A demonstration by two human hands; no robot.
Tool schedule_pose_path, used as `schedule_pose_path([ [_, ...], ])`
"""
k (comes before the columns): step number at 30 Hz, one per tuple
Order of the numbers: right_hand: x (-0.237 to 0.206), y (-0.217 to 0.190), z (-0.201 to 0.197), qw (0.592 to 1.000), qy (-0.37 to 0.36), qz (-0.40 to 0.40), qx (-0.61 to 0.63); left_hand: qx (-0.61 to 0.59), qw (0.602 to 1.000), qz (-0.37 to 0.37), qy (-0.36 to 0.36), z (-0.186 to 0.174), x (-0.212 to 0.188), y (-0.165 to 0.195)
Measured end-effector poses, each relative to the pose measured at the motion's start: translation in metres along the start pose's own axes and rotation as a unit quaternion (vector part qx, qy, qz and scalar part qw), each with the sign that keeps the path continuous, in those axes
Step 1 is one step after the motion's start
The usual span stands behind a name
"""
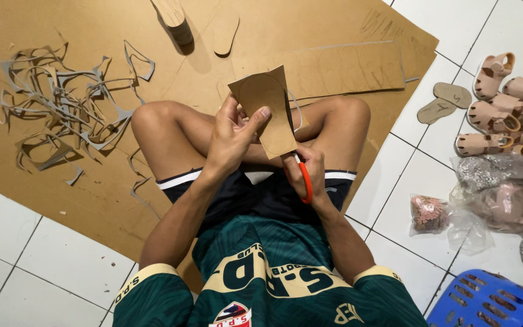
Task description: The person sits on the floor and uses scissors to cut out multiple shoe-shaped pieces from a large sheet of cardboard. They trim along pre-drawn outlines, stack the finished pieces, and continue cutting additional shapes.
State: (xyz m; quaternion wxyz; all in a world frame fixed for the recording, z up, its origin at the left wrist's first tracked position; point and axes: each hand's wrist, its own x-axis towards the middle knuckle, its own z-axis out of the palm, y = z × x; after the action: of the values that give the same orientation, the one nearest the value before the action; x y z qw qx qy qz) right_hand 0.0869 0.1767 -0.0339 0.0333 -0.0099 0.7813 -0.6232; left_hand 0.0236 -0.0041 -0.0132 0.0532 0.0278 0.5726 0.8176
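- The person sits cross-legged on a large brown cardboard sheet [92,181] spread over a white tiled floor [7,242]; the sheet's near edge runs diagonally past the left knee, and its far right corner ends near the top right of the view.
- Open room lies mostly on the sheet straight ahead of the knees and on the bare tiles at lower left.
- To the left, a tangle of grey offcut strips [62,103] crowds the sheet, close beside the left knee.
- To the right, off the sheet, stand small pink sandals [503,109], two flat sole cut-outs [446,102], clear plastic bags [485,200] and the corner of a blue basket [491,300] (that side is tight).
- Ahead, a stack of sole shapes [174,18] and a single sole cut-out [225,30] lie on the sheet, well apart from the hands.
- The left hand [231,136] grips a brown card piece [267,109] with a sole outline drawn on it, thumb on the near face and fingers behind, holding it upright above the lap.
- The right hand [307,172] is closed around the orange handle of a pair of scissors [304,178], just below the card's lower right edge; the blades are hidden behind the card.
- The card sits between both hands, over the crossed legs, clear of the floor.
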Motion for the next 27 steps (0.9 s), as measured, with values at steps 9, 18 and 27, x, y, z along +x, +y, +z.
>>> schedule_pose_path([
  [9, 0.005, -0.002, -0.005, 0.990, -0.093, 0.082, 0.065, 0.048, 0.999, 0.023, 0.005, -0.014, 0.022, -0.005],
  [18, 0.018, -0.006, 0.009, 0.997, -0.005, -0.074, -0.030, 0.001, 1.000, 0.009, 0.015, -0.002, 0.004, 0.008],
  [27, 0.018, -0.007, 0.008, 0.996, 0.010, -0.082, -0.016, 0.016, 1.000, -0.002, 0.004, 0.006, -0.005, 0.012],
])
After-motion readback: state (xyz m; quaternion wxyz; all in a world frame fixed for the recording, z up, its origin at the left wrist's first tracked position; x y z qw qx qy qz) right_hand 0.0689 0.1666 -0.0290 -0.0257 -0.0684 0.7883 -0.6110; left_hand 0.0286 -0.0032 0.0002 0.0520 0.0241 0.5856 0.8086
